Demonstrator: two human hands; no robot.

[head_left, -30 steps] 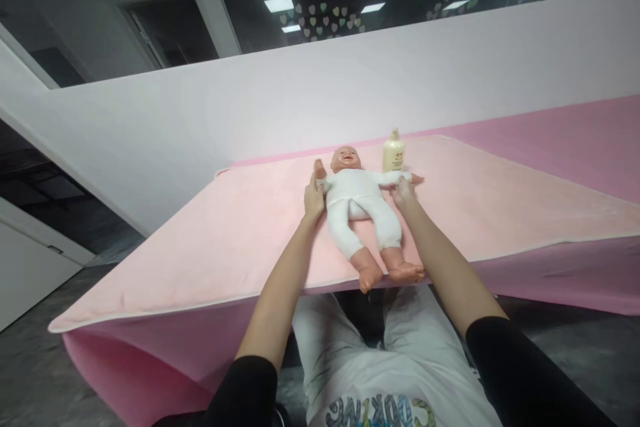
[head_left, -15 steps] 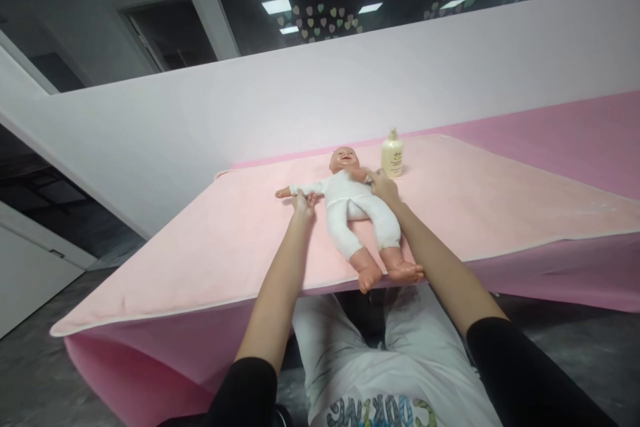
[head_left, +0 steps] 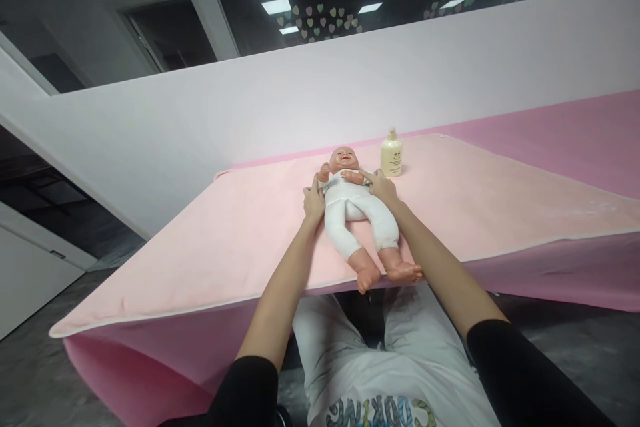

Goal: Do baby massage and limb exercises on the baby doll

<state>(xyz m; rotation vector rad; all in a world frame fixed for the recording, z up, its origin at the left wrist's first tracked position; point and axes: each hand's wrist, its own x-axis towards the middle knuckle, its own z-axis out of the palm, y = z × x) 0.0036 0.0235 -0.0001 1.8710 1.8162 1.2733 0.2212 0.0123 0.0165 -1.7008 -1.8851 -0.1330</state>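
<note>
Pink-covered desk (head_left: pixel 250 233) fills mid-frame, a doll (head_left: pixel 346 192) at centre.
Left hand (head_left: pixel 314 202) and right hand (head_left: pixel 383 188) clamp its arms (head_left: pixel 353 177); probably light, soft-bodied, best held there.

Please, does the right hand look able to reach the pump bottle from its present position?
Probably yes: the pump bottle stands just beyond the right hand, with nothing visible between them, though that hand holds the doll's arm.

Upside-down lettering (head_left: pixel 381 412) on the shirt (head_left: pixel 415 380) seems to read "COOKING"; bottle label (head_left: pixel 394 161) illegible.
</note>
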